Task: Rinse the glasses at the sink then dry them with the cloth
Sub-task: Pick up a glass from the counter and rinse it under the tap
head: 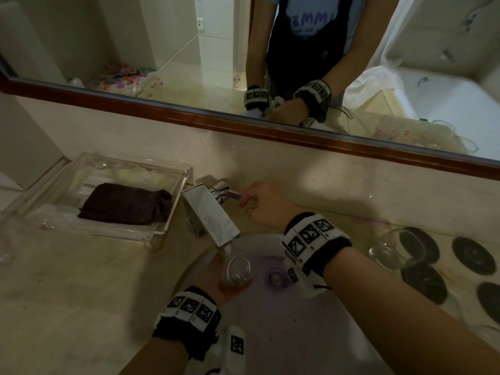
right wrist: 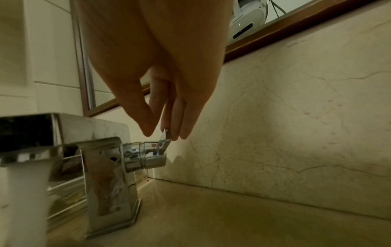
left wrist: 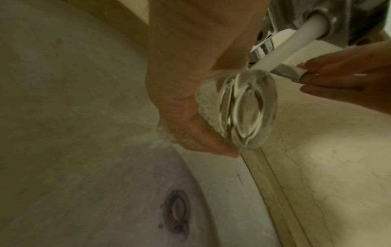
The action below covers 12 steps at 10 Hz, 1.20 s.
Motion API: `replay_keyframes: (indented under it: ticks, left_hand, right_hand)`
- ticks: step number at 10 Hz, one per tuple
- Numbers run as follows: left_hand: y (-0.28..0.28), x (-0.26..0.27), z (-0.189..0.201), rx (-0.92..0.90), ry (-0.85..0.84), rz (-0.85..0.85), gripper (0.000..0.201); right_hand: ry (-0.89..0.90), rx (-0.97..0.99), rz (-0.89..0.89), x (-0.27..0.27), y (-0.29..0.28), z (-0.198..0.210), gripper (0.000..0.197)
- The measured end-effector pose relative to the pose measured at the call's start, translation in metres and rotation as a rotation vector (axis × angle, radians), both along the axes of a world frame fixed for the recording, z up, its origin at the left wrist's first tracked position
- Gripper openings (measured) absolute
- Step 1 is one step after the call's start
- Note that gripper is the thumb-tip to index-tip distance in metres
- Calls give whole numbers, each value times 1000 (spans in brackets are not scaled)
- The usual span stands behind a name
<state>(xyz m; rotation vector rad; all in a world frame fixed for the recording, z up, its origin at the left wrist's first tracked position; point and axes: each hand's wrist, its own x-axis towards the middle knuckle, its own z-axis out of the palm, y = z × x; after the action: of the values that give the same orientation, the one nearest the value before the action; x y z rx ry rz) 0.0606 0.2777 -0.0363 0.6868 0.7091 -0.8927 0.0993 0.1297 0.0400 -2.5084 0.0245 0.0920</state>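
My left hand (head: 216,282) grips a clear glass (head: 238,270) over the sink (head: 311,334), mouth up under the chrome faucet spout (head: 216,226). In the left wrist view the thumb and palm of that hand (left wrist: 190,117) wrap the glass (left wrist: 247,108) while a white stream of water (left wrist: 296,43) runs into it. My right hand (head: 244,201) reaches to the faucet lever (head: 232,195); its straight fingertips (right wrist: 175,132) touch the lever tip (right wrist: 166,133), the thumb just apart. A dark folded cloth (head: 127,204) lies in a clear tray (head: 167,228) left of the faucet.
More clear glasses (head: 392,247) stand on the counter right of the sink among several dark round coasters (head: 473,255). Another glass (head: 5,250) shows at the far left edge. A wood-framed mirror (head: 297,136) runs along the marble backsplash behind the faucet.
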Motion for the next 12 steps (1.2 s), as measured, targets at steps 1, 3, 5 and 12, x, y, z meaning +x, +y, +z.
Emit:
replay_keyframes:
  ticks: [1,3,5,12]
  left_hand:
    - [-1,-4,8,21,-49,-8,22]
    - [-3,-11,17,47,-72,-119,24]
    - [-8,-16,0,209,-178,-364,35]
    - [-41,-80,58,723,-1222,-721,111]
  right_hand:
    - [42,12,8,-3,1,3,24]
    - [41,-16,44,-15,7,11,26]
    - [105,-34,144,-25,6,23,29]
    - [487,13,-103,-147,-34,40,64]
